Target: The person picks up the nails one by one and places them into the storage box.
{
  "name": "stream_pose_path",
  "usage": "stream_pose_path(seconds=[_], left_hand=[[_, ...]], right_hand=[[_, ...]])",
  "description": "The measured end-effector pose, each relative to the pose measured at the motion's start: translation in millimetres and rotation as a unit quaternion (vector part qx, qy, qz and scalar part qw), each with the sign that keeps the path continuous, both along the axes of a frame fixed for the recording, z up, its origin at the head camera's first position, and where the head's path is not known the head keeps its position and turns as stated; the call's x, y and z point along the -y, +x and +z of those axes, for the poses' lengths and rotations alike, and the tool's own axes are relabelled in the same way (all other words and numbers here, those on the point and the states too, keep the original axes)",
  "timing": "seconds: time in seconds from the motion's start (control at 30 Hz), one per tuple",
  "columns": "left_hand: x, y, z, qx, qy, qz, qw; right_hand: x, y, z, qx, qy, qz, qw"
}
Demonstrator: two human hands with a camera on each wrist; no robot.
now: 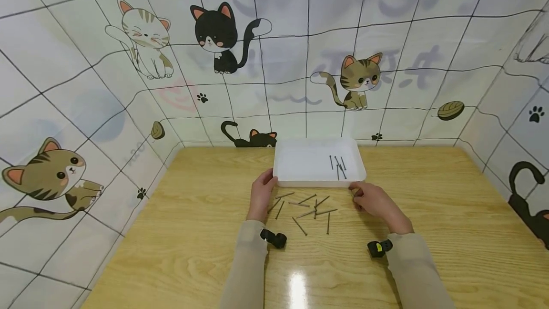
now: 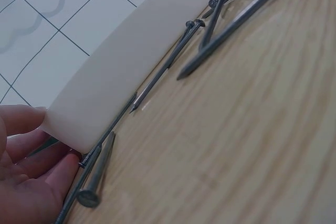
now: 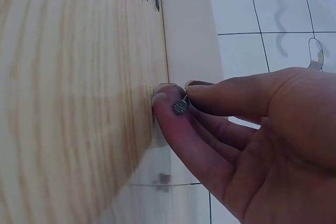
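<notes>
A shallow white tray (image 1: 300, 163) stands at the back of the wooden table, with several nails (image 1: 331, 162) lying in its right half. My left hand (image 1: 260, 195) grips the tray's near left corner, its thumb at the rim and the fingers against the side below. Near the tray's front right corner, my right hand (image 1: 378, 200) pinches a nail between thumb and index finger. The round textured nail head (image 3: 180, 107) shows in the right wrist view, while most of its shank is hidden by the fingers. Several loose nails (image 1: 299, 226) lie scattered in front of the tray.
The wooden table (image 1: 206, 252) meets walls on the back and both sides. A printed tile pattern with cartoon cats covers the back wall (image 1: 291, 61), close behind the tray. Both wrists carry small black devices (image 1: 274, 239).
</notes>
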State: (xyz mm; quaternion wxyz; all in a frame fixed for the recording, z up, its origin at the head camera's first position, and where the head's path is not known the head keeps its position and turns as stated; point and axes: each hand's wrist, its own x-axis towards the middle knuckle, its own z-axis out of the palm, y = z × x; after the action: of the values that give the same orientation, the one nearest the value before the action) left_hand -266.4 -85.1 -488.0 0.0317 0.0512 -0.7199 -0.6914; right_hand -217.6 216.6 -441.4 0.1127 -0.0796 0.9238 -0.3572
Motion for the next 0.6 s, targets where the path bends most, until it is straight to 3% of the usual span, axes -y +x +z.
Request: stream_pose_path(seconds=[0.6], left_hand=[[0.1, 1.5, 1.2, -0.003, 0.002, -0.001, 1.0000]], right_hand=[[-2.2, 0.4, 0.7, -0.014, -0.022, 0.002, 0.9996]])
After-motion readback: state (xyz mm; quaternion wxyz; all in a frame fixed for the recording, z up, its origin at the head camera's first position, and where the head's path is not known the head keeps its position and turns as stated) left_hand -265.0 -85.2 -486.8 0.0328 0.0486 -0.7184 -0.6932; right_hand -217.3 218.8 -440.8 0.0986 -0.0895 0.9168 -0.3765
